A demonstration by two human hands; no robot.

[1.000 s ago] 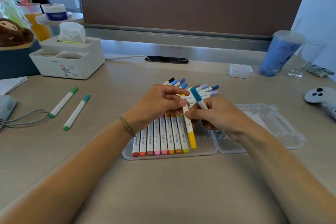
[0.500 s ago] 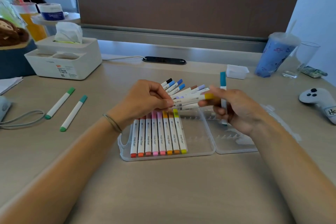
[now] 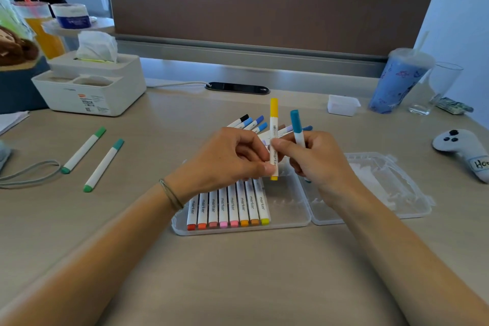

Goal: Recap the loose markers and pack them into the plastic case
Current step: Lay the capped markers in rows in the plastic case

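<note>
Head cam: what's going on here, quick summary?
A person is packing markers into a clear plastic case. The left hand and right hand together pinch an upright yellow marker; the right hand also grips a blue marker. Eight markers lie in the case, a loose pile behind it, and two green markers to the left.

Two bare forearms enter from bottom corners, no sleeves in view. Left hand [image 3: 227, 156]: no rings or watch visible. Thin band [image 3: 171, 194] on left wrist, just behind grip: several fine cords side by side, dull grey-green, sitting slightly slanted across wrist. Right hand [image 3: 315, 164]: nothing worn on visible fingers or wrist. Nails short, unpainted where visible.
</note>
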